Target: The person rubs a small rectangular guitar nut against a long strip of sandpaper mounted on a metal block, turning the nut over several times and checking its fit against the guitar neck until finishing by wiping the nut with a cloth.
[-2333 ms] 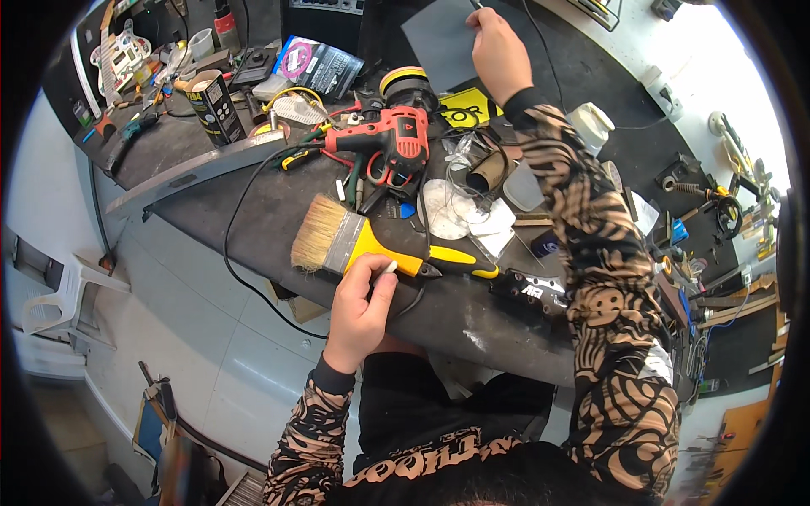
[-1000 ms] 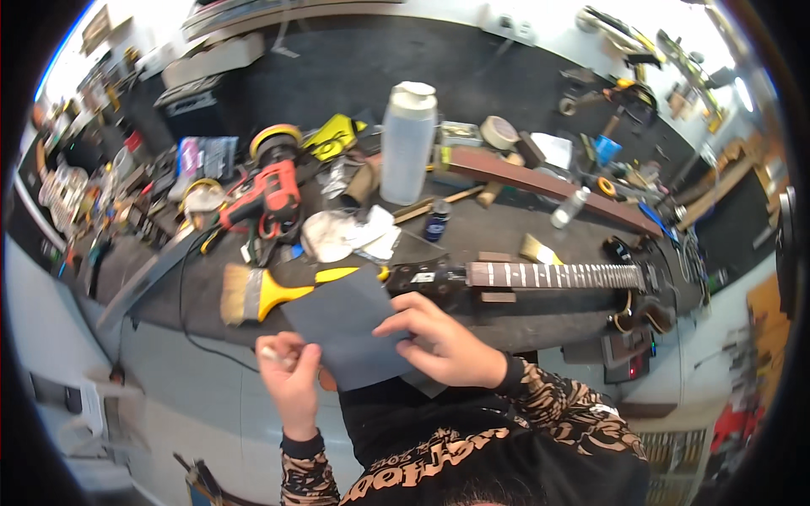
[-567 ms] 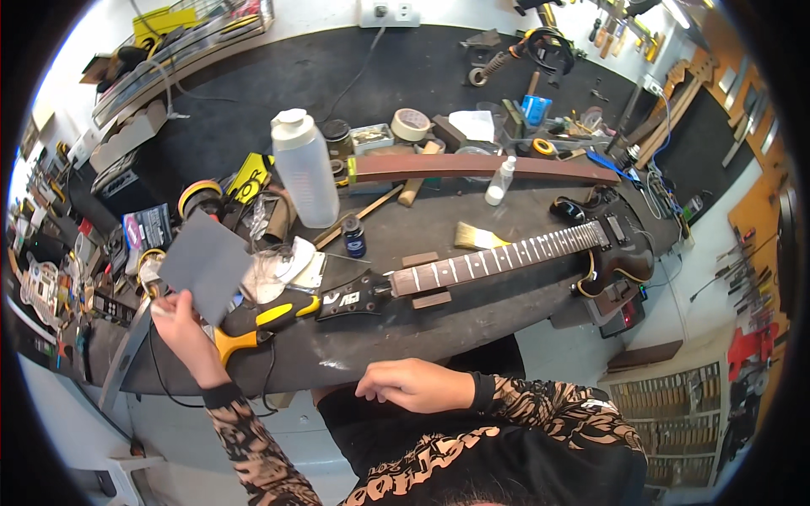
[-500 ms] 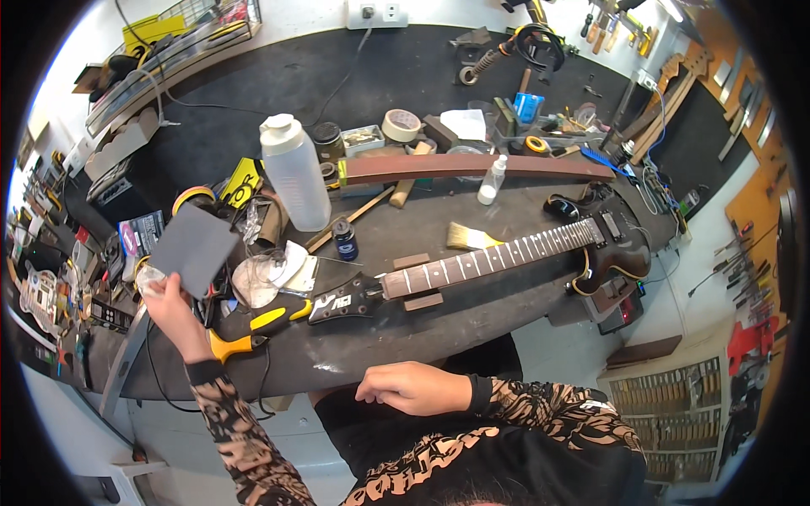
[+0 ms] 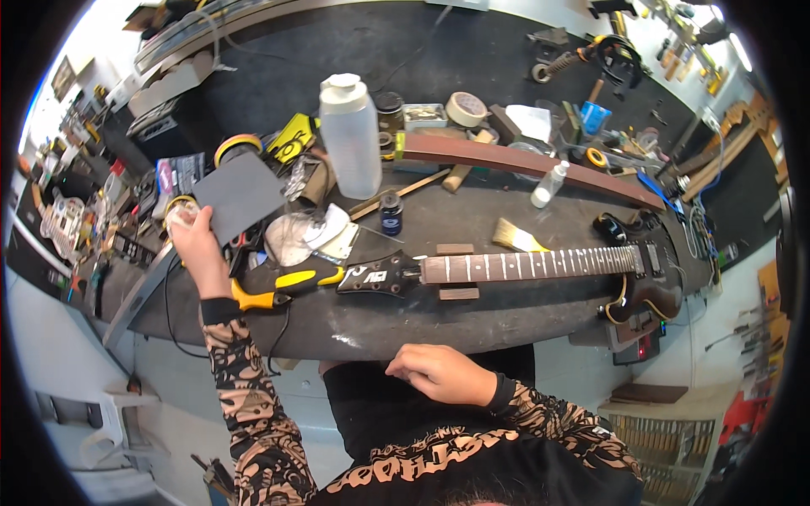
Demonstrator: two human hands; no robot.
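My left hand [image 5: 198, 244] is out over the cluttered left side of the bench, closed on the edge of a dark grey sheet of sandpaper [image 5: 240, 198]. A crumpled whitish thing [image 5: 180, 212] shows by its fingertips; whether they touch it I cannot tell. My right hand [image 5: 443, 373] hangs before the bench's front edge, fingers curled in and nothing visible in them. An electric guitar lies face up across the bench, its fretboard [image 5: 531, 266] running right to the dark body [image 5: 650, 291]. The black headstock [image 5: 375, 276] points left, and wooden blocks [image 5: 458, 293] sit beside the neck.
Left of the headstock lie yellow-handled tools [image 5: 261, 297]. Behind the neck stand a small dark bottle [image 5: 391, 213], a large white bottle [image 5: 350, 143] and a brush [image 5: 516, 236]. Farther back are a long reddish-brown wooden bar [image 5: 523, 164], a dropper bottle [image 5: 550, 184] and masking tape [image 5: 467, 109].
The whole view has shifted, moving the bench rightward and up in the picture. My left hand, still holding the sandpaper, has moved slightly away from me. My right hand stays curled near the edge.
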